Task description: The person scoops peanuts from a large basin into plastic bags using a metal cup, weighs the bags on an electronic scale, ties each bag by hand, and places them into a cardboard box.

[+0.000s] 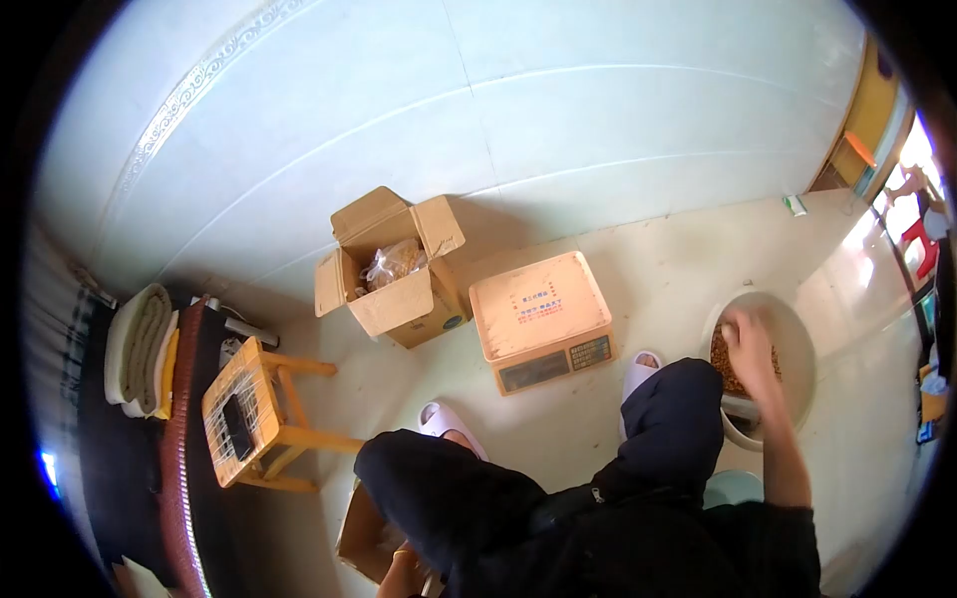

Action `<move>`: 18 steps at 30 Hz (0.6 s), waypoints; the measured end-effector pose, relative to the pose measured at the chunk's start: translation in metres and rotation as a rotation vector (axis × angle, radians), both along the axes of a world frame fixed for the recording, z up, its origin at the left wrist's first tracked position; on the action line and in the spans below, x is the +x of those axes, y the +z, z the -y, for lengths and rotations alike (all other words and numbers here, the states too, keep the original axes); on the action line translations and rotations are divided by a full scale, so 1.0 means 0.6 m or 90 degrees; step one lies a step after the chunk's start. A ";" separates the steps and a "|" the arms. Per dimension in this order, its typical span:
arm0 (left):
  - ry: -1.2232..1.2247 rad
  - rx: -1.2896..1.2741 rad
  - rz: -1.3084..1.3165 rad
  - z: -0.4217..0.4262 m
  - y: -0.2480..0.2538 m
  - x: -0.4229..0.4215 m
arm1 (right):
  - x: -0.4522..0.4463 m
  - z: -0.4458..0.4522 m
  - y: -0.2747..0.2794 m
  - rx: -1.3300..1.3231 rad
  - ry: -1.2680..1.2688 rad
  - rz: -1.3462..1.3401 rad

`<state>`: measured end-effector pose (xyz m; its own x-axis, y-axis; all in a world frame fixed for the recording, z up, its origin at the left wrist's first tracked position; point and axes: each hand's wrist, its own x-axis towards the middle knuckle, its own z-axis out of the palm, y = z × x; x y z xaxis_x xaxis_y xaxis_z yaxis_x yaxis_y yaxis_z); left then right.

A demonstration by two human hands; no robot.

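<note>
My right hand (pixel 750 344) reaches over a pale round tub (pixel 800 344) at the right, its fingers smeared by motion. Small brown nut-like pieces (pixel 724 371) lie in the tub under and around the hand, too small to name surely. At the bottom, my left hand (pixel 402 570) is partly cut off and hidden by my leg, close to a cardboard box (pixel 359 533) beside my knee. What its fingers do, and whether they hold anything, does not show.
An orange-topped scale (pixel 539 304) stands before my feet. Behind it is an open cardboard box (pixel 399 324) with a filled plastic bag (pixel 396 263). At left stands a wooden stool (pixel 291 436) carrying a dark phone-like object (pixel 238 427). A pale bowl (pixel 733 488) sits by my right leg.
</note>
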<state>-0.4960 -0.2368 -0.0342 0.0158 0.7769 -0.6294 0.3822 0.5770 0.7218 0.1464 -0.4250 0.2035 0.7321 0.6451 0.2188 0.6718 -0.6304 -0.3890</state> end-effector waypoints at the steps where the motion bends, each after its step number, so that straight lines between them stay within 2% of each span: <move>1: 0.010 0.006 0.001 -0.003 0.001 0.005 | -0.007 0.044 -0.050 0.030 -0.001 0.018; 2: 0.018 0.010 0.000 -0.007 0.000 0.009 | -0.024 0.080 -0.080 -0.016 -0.055 -0.069; 5: 0.041 0.020 0.001 -0.020 -0.001 0.014 | -0.079 0.148 -0.182 -0.036 -0.122 -0.134; 7: 0.048 0.022 0.001 -0.027 -0.001 0.013 | -0.103 0.164 -0.232 -0.186 -0.156 -0.024; 8: 0.053 0.026 0.001 -0.031 -0.001 0.011 | -0.103 0.166 -0.250 -0.187 -0.162 -0.027; 10: 0.059 0.032 0.002 -0.035 -0.002 0.009 | -0.105 0.160 -0.270 -0.184 -0.184 0.189; 18: 0.098 0.051 0.014 -0.033 -0.011 -0.005 | -0.100 0.159 -0.274 -0.182 -0.178 0.224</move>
<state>-0.4987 -0.2171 -0.0405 -0.0937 0.8193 -0.5656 0.2775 0.5671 0.7755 0.0864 -0.5205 0.0390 0.7990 0.5052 0.3261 0.5212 -0.8523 0.0434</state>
